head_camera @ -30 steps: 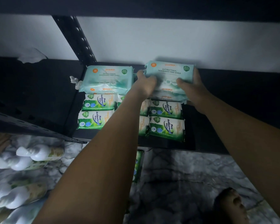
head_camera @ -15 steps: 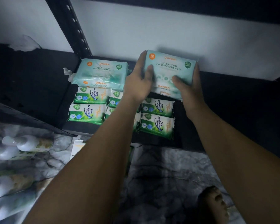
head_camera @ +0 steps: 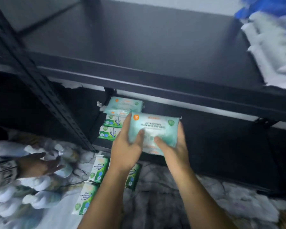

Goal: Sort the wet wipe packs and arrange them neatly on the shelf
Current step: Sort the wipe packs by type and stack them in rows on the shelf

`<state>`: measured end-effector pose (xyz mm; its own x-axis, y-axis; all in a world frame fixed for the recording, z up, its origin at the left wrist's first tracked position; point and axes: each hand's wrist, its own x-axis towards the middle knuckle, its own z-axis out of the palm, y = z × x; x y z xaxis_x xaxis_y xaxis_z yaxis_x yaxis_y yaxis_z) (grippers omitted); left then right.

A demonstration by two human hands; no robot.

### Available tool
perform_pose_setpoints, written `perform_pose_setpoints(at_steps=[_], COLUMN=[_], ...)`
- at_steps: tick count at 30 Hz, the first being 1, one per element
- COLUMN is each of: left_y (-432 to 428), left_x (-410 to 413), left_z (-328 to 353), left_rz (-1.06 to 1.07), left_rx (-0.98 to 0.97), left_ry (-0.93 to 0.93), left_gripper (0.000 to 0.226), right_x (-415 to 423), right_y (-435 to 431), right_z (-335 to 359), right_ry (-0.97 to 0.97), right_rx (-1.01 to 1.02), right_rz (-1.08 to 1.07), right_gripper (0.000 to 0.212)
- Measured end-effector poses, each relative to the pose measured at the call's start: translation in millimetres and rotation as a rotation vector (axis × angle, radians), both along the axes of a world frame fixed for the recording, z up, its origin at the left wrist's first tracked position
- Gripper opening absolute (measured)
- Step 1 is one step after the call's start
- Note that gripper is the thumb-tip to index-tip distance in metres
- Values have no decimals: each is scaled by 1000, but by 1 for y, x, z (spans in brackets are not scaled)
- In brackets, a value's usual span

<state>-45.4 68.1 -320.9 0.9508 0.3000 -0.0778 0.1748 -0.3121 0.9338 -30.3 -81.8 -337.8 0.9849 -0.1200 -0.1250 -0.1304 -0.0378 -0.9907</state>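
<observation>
The pale teal pack (head_camera: 155, 131) at centre frame is soft plastic film with a slight sheen. The green packs (head_camera: 111, 128) left of it are glossier printed film. The shelf board (head_camera: 139, 38) above is matt black and smooth. The punched upright (head_camera: 45, 95) at left is black painted metal. The floor (head_camera: 155, 195) has a smooth marble-patterned finish. The white bottles (head_camera: 40, 182) at lower left look like smooth plastic.

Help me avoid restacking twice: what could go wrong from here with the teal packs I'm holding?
1. The teal packs, a loose stack between left hand and right hand, could slide apart; a lower one peeks out.
2. Setting them down may shove the shelved green packs out of line.
3. The floor packs lie under the arms and could get stepped on.
</observation>
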Motion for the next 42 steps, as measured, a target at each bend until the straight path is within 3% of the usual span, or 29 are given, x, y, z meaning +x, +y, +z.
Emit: perform_pose_setpoints(at_steps=[5, 16, 19, 24, 27, 30, 34, 36, 39, 42], left_y=[9, 12, 8, 5, 2, -2, -8, -10, -13, -10], left_x=[-69, -149, -146, -114, -83, -51, -8, 9, 22, 26], left_z=[78, 238, 266, 295, 303, 309, 306, 299, 287, 283], left_rz=[-22, -21, -17, -88, -153, -196, -252, -279, -268, -254], left_rx=[113, 337, 363, 318, 301, 316, 324, 308, 331, 350], left_ry=[-51, -253, -330, -383, -349, -344, -317, -282, -280, -326], left_gripper=[63, 58, 58, 61, 53, 38, 34, 34, 33, 33], right_x=[-76, -155, -149, -118, -92, -67, -33, -22, -16, -21], right_y=[8, -8, -16, -24, -30, -34, -42, -43, -44, -45], right_z=[78, 239, 271, 306, 313, 316, 312, 311, 309, 313], right_ry=[-30, -174, -205, -251, -236, -208, -166, -150, -186, -216], right_rx=[-9, -129, -137, -140, -156, -199, -296, -376, -428, -457], right_rz=[-24, -50, -55, -58, -76, -106, -127, -136, -133, -73], right_gripper=[91, 76, 65, 76, 72, 86, 95, 83, 40, 38])
